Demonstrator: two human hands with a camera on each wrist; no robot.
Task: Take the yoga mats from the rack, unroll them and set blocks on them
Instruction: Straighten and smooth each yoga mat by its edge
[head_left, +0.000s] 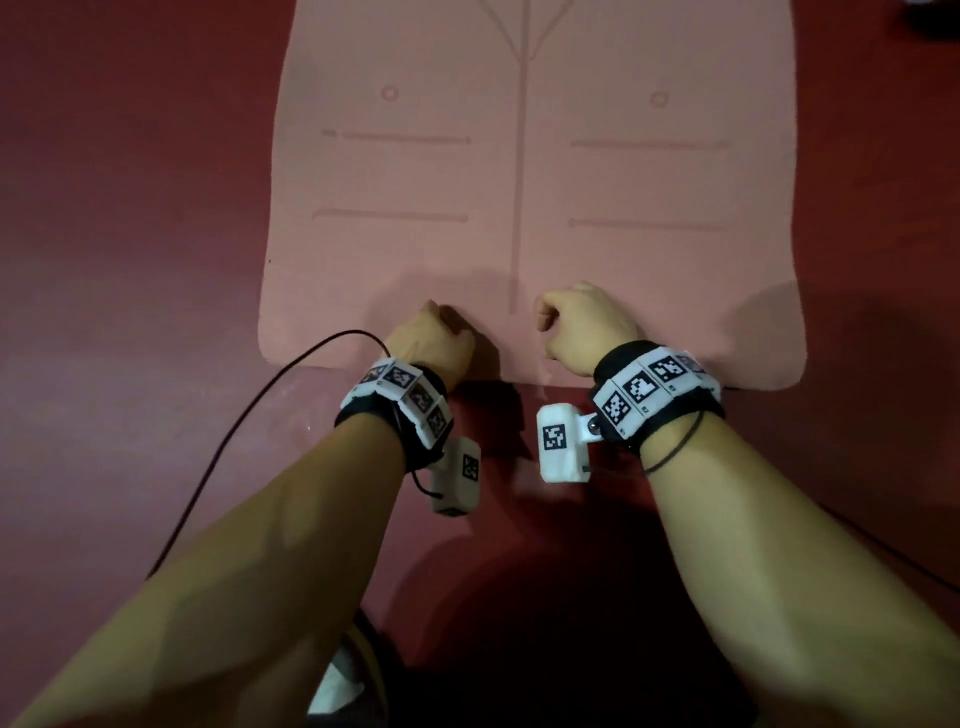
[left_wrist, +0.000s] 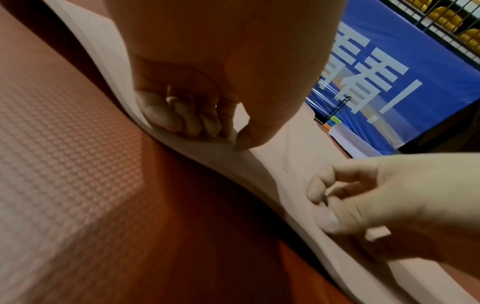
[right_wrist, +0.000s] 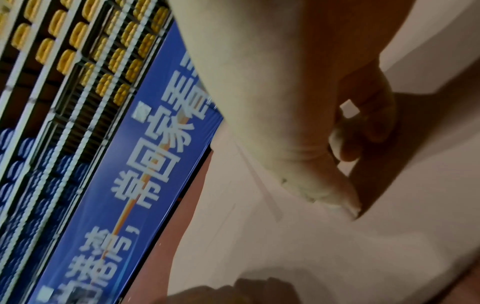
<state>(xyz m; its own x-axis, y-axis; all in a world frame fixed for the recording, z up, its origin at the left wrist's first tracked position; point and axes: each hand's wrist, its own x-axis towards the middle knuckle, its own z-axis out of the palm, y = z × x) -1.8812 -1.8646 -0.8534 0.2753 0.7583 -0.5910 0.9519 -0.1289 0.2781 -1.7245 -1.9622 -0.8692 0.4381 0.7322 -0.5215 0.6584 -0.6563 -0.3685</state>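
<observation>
Your pink yoga mat (head_left: 530, 171) lies unrolled on the dark red floor (head_left: 130, 208) (blue banner (left_wrist: 415, 72) behind). Your left hand (head_left: 431, 345) pinches its near edge; your right hand (head_left: 584, 327) rests there, fingers (left_wrist: 315, 189) curled.

Both arms outstretched, left hand (head_left: 432, 340) and right hand (head_left: 584, 327) side by side, fingers curled.

Pretty dim in here, warm reddish cast everywhere. Both wrist views are soft and smeary, the right one worst. Dark shadows pool under the arms, and straight edges bow outward.
</observation>
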